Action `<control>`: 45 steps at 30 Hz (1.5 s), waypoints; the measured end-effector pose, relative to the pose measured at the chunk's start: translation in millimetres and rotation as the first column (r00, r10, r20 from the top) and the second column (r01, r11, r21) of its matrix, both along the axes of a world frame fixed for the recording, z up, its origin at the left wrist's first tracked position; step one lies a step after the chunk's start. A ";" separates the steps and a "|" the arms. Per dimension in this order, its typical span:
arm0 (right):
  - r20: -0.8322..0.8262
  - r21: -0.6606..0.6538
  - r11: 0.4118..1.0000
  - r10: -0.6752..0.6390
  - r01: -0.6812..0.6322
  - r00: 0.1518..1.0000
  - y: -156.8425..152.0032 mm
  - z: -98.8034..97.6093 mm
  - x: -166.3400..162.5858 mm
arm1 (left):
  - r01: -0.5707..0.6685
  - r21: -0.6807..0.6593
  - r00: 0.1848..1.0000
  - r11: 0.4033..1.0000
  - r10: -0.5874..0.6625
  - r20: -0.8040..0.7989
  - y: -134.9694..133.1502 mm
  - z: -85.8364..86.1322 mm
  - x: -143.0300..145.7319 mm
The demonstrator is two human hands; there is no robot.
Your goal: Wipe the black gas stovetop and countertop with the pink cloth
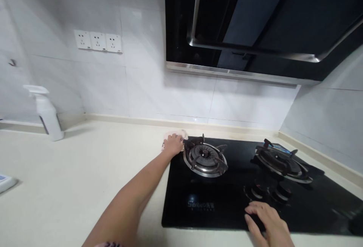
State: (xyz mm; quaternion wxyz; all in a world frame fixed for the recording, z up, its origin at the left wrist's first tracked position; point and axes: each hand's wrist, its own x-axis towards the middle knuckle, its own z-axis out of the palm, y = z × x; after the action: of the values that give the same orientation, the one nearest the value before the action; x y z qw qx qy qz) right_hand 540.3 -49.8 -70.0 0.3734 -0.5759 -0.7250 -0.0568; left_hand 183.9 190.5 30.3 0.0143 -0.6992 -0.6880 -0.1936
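My left hand (174, 144) reaches far forward, its fingers curled over a pale pinkish cloth (172, 132). The cloth lies at the back left corner of the black glass gas stove (238, 201), partly on the counter and partly hidden under the hand. Just to its right stands the left burner (205, 156) with its pot support. Low on the right, my right hand (265, 220) is at the stove's front edge, thumb and fingers apart with nothing between them. Two control knobs (283, 191) sit a little beyond its fingertips.
A second burner (280, 163) is on the stove's right half. The dark range hood (249, 27) overhangs the back. On the cream counter (93, 171), a white spray bottle (49, 116) stands at the far left. Wall sockets (98, 41) are above it, to the right.
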 end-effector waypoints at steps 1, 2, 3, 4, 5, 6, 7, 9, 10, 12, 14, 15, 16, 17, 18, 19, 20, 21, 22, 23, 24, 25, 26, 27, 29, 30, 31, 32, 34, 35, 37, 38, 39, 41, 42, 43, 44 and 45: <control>0.017 -0.004 1.000 0.014 -0.014 1.000 1.1 -0.3 0.6 | -0.002 -0.003 1.000 1.000 0.002 -0.016 -7.2 1.0 -0.8; 0.032 -0.009 1.000 0.021 -0.021 0.999 2.1 -0.4 1.5 | -0.004 -0.008 1.000 1.000 0.004 -0.030 -14.9 1.9 -1.4; 0.042 -0.011 1.000 0.020 -0.020 0.999 2.9 -0.4 2.5 | -0.007 -0.012 0.999 1.000 0.006 -0.042 -22.9 2.8 -1.7; 0.049 -0.010 1.000 0.016 -0.016 0.999 3.4 -0.1 3.0 | -0.010 -0.016 0.999 1.000 0.009 -0.052 -31.0 3.4 -1.8; 0.055 -0.007 1.000 0.014 -0.013 0.998 3.3 0.4 3.0 | -0.013 -0.020 0.998 1.000 0.012 -0.060 -39.2 3.9 -1.8; 0.061 -0.003 1.000 0.012 -0.011 0.998 2.6 1.2 2.0 | -0.015 -0.024 0.998 1.000 0.014 -0.068 -47.3 4.2 -1.8; 0.067 0.000 1.000 0.009 -0.009 0.998 1.3 2.4 0.1 | -0.019 -0.026 0.997 0.999 0.017 -0.074 -55.1 4.4 -1.7; 0.073 0.011 1.000 -0.008 0.007 0.997 -3.1 5.6 -6.4 | -0.026 -0.030 0.996 0.999 0.023 -0.083 -69.6 4.5 -1.4; 0.074 0.016 1.000 -0.020 0.019 0.997 -5.9 7.5 -10.4 | -0.029 -0.032 0.996 0.999 0.027 -0.085 -76.0 4.4 -1.2; 0.074 0.026 0.999 -0.044 0.042 0.996 -11.7 11.5 -18.5 | -0.035 -0.038 0.996 0.999 0.031 -0.087 -86.8 4.3 -0.7; 0.077 0.032 0.998 -0.053 0.050 0.996 -16.3 15.3 -24.3 | -0.038 -0.044 0.996 0.998 0.034 -0.088 -95.1 4.3 -0.3; 0.079 0.034 0.998 -0.050 0.048 0.996 -17.9 16.8 -26.0 | -0.037 -0.048 0.996 0.998 0.032 -0.089 -98.6 4.4 -0.1; 0.079 0.035 0.998 -0.047 0.045 0.996 -19.1 18.1 -27.0 | -0.034 -0.053 0.996 0.998 0.029 -0.090 -101.9 4.6 0.0; 0.079 0.036 0.998 -0.046 0.044 0.996 -19.8 19.1 -27.4 | -0.030 -0.057 0.996 0.998 0.024 -0.090 -105.3 5.0 0.0; 0.080 0.035 0.998 -0.045 0.043 0.996 -20.4 19.8 -27.5 | -0.023 -0.062 0.996 0.998 0.017 -0.091 -109.0 5.5 -0.1; 0.081 0.036 0.998 -0.045 0.043 0.996 -20.8 20.3 -27.5 | -0.015 -0.066 0.996 0.998 0.009 -0.092 -113.1 6.1 -0.3; 0.082 0.035 0.998 -0.045 0.042 0.996 -21.0 20.5 -27.5 | -0.006 -0.071 0.996 0.997 -0.001 -0.093 -117.4 7.0 -0.6; 0.083 0.036 0.998 -0.046 0.043 0.996 -21.2 20.6 -27.6 | 0.004 -0.077 0.995 0.997 -0.011 -0.095 -122.1 8.1 -1.0; 0.083 0.035 0.998 -0.047 0.045 0.995 -21.2 20.5 -27.8 | 0.013 -0.085 0.995 0.996 -0.022 -0.098 -127.0 9.5 -1.3; 0.082 0.032 0.998 -0.049 0.046 0.995 -21.1 20.3 -28.2 | 0.023 -0.094 0.994 0.995 -0.033 -0.102 -132.0 11.1 -1.5; 0.080 0.028 0.998 -0.051 0.049 0.995 -21.0 20.2 -28.6 | 0.032 -0.106 0.993 0.994 -0.043 -0.106 -137.1 13.0 -1.4; 0.079 0.022 0.998 -0.052 0.050 0.996 -20.8 20.1 -28.9 | 0.041 -0.118 0.992 0.992 -0.055 -0.111 -142.4 15.1 -1.1; 0.077 0.016 0.998 -0.054 0.053 0.996 -20.7 20.2 -29.2 | 0.052 -0.130 0.991 0.990 -0.067 -0.116 -147.9 17.2 -0.4; 0.076 0.009 0.998 -0.055 0.054 0.996 -20.7 20.5 -29.4 | 0.066 -0.141 0.989 0.988 -0.084 -0.122 -153.6 19.5 0.8; 0.075 0.000 0.998 -0.058 0.058 0.996 -21.0 21.5 -29.5 | 0.104 -0.161 0.983 0.981 -0.127 -0.134 -165.7 23.9 4.3; 0.076 -0.002 0.998 -0.060 0.061 0.995 -21.4 22.2 -29.6 | 0.128 -0.172 0.978 0.977 -0.153 -0.138 -172.0 26.0 6.7; 0.079 -0.003 0.998 -0.063 0.064 0.995 -21.8 23.0 -29.8 | 0.155 -0.182 0.973 0.971 -0.182 -0.140 -178.1 28.0 9.6; 0.084 -0.003 0.998 -0.066 0.067 0.994 -22.3 23.8 -30.0 | 0.182 -0.193 0.968 0.964 -0.210 -0.139 -183.8 29.7 12.9; 0.098 0.001 0.997 -0.072 0.072 0.993 -23.0 25.0 -30.8 | 0.229 -0.211 0.957 0.950 -0.260 -0.128 -193.5 32.3 21.2; 0.105 0.003 0.997 -0.074 0.074 0.992 -23.2 25.5 -31.2 | 0.249 -0.216 0.953 0.944 -0.279 -0.121 -197.4 33.1 26.2; 0.114 0.007 0.997 -0.077 0.077 0.991 -23.3 26.1 -32.2 | 0.281 -0.218 0.946 0.935 -0.308 -0.102 -203.9 33.7 38.0; 0.113 0.006 0.997 -0.077 0.077 0.991 -23.3 26.2 -32.4 | 0.296 -0.217 0.943 0.930 -0.321 -0.092 -207.2 33.7 44.9; 0.108 0.004 0.997 -0.075 0.075 0.991 -23.3 26.1 -32.5 | 0.311 -0.217 0.939 0.925 -0.335 -0.082 -211.0 33.6 52.2; 0.087 -0.005 0.998 -0.065 0.065 0.994 -23.2 25.5 -31.2 | 0.348 -0.225 0.927 0.910 -0.369 -0.059 -220.8 33.4 67.7; 0.070 -0.007 0.998 -0.058 0.059 0.996 -23.2 25.1 -29.8 | 0.375 -0.236 0.918 0.896 -0.394 -0.037 -226.9 33.2 75.5; 0.049 -0.005 0.999 -0.051 0.051 0.997 -23.0 24.8 -28.0 | 0.406 -0.249 0.907 0.879 -0.421 -0.007 -233.8 33.0 82.7; 0.023 0.004 0.999 -0.042 0.042 0.999 -22.7 24.7 -26.2 | 0.437 -0.259 0.895 0.861 -0.445 0.029 -240.9 32.7 88.9; -0.005 0.024 0.999 -0.035 0.035 0.999 -22.2 25.2 -24.7 | 0.466 -0.267 0.882 0.844 -0.466 0.068 -248.0 32.1 93.7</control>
State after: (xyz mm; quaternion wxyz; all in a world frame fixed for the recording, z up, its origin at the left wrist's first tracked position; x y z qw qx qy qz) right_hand 515.6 -72.1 -44.9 0.3810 -0.5840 -0.7133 -0.0709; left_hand 277.6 -57.6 62.4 -0.1308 -0.8402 -0.5179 -0.0939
